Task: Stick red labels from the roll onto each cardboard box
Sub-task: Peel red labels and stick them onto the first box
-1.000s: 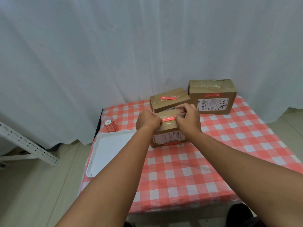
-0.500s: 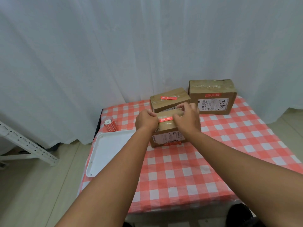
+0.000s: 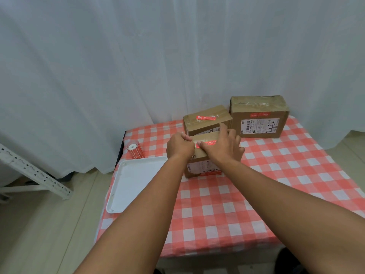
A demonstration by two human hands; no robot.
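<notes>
Checked table (image 3: 217, 214): three boxes (image 3: 258, 123), label roll (image 3: 136, 151), tray (image 3: 130, 186).

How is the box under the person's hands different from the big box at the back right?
The near box is smaller and sits close to the white tray; the big box stands at the table's far edge. Both hands, left hand and right hand, are on the near box; nothing touches the big box. The big box has handwritten numbers. Both are brown cardboard with red labels.
</notes>
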